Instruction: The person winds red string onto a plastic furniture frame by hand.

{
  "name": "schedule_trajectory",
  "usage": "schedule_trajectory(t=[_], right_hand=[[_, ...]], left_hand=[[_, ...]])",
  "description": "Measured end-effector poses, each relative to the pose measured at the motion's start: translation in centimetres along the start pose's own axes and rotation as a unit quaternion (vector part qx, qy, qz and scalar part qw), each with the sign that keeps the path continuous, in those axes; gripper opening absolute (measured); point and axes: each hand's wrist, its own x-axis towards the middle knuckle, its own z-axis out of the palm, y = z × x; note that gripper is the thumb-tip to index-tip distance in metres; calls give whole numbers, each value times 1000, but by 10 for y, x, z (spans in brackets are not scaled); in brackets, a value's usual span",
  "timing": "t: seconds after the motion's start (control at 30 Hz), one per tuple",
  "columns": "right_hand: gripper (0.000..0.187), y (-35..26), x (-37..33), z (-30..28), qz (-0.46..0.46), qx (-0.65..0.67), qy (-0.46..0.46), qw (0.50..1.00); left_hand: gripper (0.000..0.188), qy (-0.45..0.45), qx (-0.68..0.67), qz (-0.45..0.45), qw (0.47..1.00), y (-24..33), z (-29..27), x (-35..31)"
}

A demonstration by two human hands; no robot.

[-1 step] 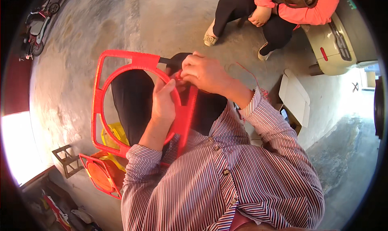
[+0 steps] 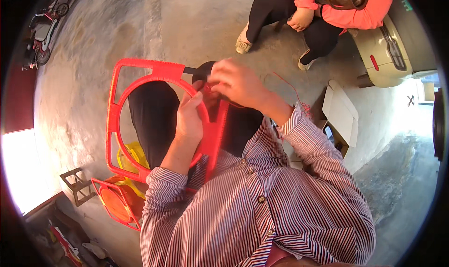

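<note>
A square frame with a round ring inside it, mostly wrapped in red cord, rests over my lap. One short stretch of its far bar, near the right corner, shows dark and unwrapped. My left hand is closed round the ring's right side, thumb on top. At that corner my right hand is curled, its fingers smeared by motion, on a strand of red cord that passes beneath it. My fingers partly hide the corner.
Another red frame leans at lower left by a yellow object and a metal stand. Loose red cord lies right of me, beside an open box. A person sits opposite, near a parked vehicle.
My right hand has shifted slightly left, its fingers lifting a little at the corner. The cord beneath it shows more. My left hand and the frame stay put.
</note>
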Motion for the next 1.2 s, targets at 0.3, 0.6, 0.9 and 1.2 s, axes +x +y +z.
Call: schedule_trajectory(t=[0.3, 0.6, 0.9, 1.2], right_hand=[[27, -7, -56, -18, 97, -8, -9, 995], [41, 5, -68, -23, 297, 319, 108, 894], [16, 4, -67, -2, 211, 171, 5, 963], [12, -24, -74, -72, 62, 680, 68, 727]], left_hand=[[53, -73, -74, -216, 971, 13, 0, 1], [46, -97, -63, -223, 968, 5, -11, 6], [37, -42, 3, -205, 978, 10, 2, 0], [38, -76, -62, -252, 963, 13, 10, -3]])
